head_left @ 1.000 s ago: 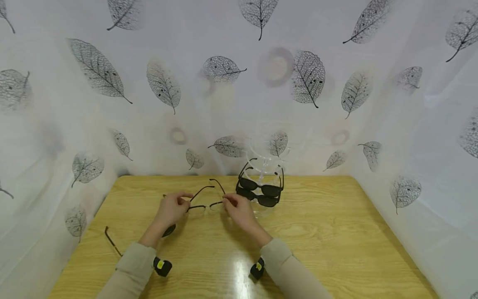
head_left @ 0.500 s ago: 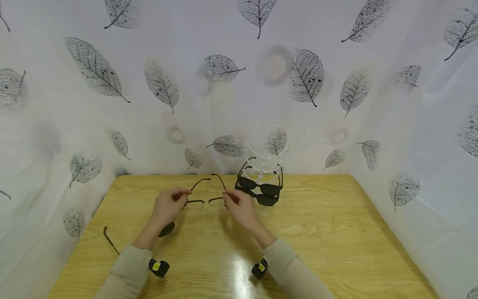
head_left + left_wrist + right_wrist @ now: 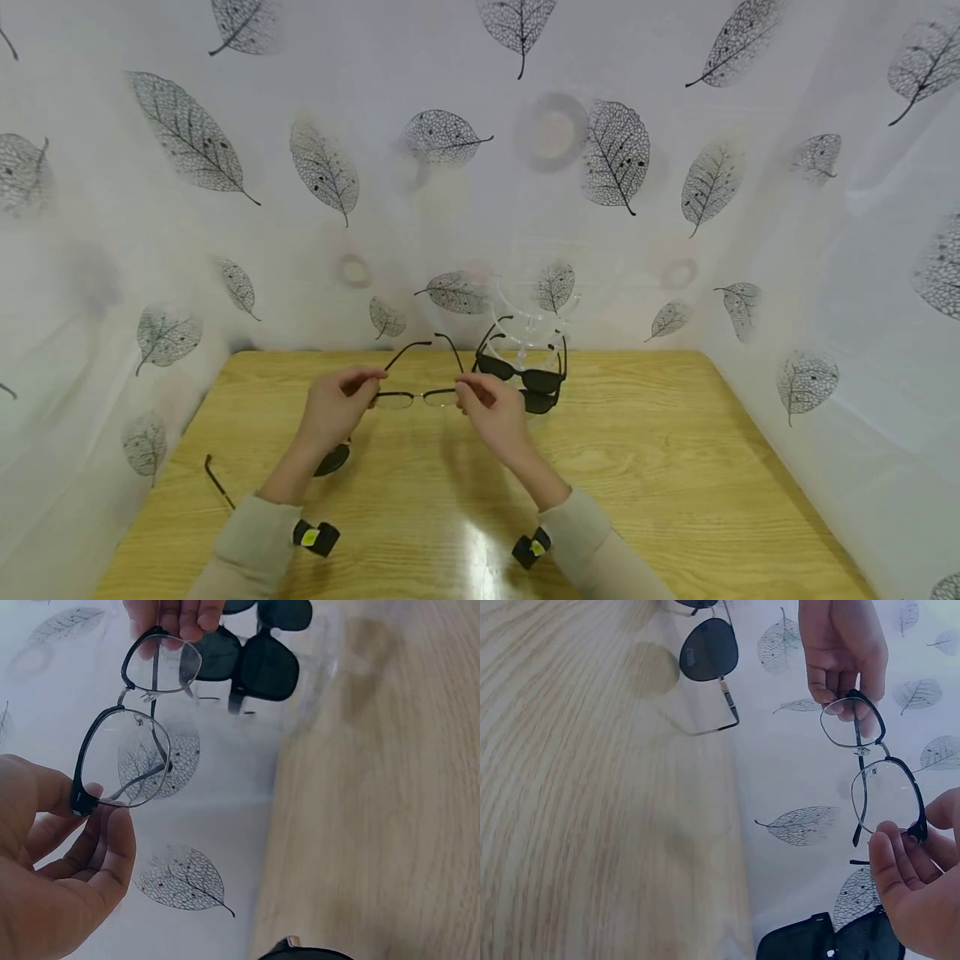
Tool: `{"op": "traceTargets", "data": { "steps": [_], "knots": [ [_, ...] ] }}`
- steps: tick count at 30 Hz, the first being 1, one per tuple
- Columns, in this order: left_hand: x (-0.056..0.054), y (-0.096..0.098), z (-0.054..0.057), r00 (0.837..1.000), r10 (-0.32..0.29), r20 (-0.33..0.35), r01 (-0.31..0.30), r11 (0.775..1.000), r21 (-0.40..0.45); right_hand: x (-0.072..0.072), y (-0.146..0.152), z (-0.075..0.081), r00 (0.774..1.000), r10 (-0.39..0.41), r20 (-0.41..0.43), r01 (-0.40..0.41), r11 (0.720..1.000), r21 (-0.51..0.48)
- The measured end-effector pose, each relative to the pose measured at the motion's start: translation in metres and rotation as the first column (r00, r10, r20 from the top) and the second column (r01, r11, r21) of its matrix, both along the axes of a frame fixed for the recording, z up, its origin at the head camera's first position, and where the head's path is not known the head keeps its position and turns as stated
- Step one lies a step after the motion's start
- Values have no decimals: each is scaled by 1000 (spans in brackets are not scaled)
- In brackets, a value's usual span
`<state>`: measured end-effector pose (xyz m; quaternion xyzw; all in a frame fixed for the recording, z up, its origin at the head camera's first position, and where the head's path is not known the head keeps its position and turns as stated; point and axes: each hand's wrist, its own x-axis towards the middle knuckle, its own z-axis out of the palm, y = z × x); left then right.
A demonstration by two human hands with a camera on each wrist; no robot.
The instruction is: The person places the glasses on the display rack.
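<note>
Clear-lensed eyeglasses (image 3: pixel 395 401) with a black browline and thin metal lower rims are held up over the table, temples unfolded and pointing away from me. My left hand (image 3: pixel 333 410) pinches the left end of the frame near the hinge. At the other end, my right hand (image 3: pixel 498 415) pinches the right hinge corner between thumb and fingers. The left wrist view shows the left thumb and fingers at the black corner of the eyeglasses (image 3: pixel 84 754). Just beyond the right hand, black sunglasses (image 3: pixel 540 381) sit one above another on a clear display stand (image 3: pixel 531 331).
Dark-lensed sunglasses (image 3: pixel 332 460) lie on the wooden table (image 3: pixel 660 467), partly hidden by the left forearm. A thin dark temple (image 3: pixel 219 482) shows left of that sleeve. A leaf-printed white curtain (image 3: pixel 450 208) encloses the table's back and sides. The stand's upper tiers are bare.
Both hands have lifted the eyeglasses higher and a little farther away, and they now shift slightly right toward the stand. The right hand now overlaps the lower sunglasses on the stand.
</note>
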<state>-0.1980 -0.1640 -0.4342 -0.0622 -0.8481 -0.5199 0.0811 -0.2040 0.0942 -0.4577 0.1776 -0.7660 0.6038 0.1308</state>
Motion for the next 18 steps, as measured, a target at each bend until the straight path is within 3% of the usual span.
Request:
{"op": "traceTargets", "data": {
  "steps": [7, 18],
  "knots": [
    [2, 6, 9, 1000, -19, -12, 19, 999, 37, 10, 9, 11, 1000, 10, -6, -10, 999, -39],
    [1, 18, 17, 997, -70, -16, 71, 994, 77, 24, 25, 22, 998, 5, 62, -2, 999, -49]
  ]
}}
